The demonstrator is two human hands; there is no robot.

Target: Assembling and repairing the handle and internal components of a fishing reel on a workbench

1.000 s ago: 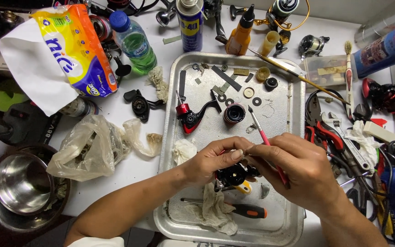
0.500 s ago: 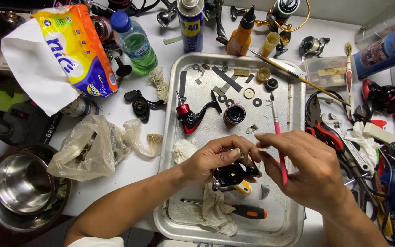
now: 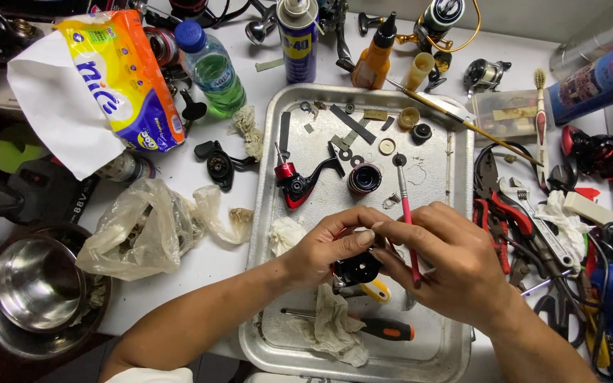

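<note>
Over the metal tray (image 3: 462, 234), the left hand (image 3: 328, 248) grips the black reel body (image 3: 355, 269) while the right hand (image 3: 455, 266) pinches a pink-handled brush (image 3: 407, 220), apparently mid-cleaning; next, bristles must meet the part.

I see my left hand (image 3: 324, 248) gripping a black reel body (image 3: 356, 269) over the metal tray (image 3: 455, 333); right hand (image 3: 455, 269) pinches a pink brush (image 3: 407, 213), tip pointing up, w/ an orange-handled screwdriver (image 3: 384, 330) lying below.
</note>
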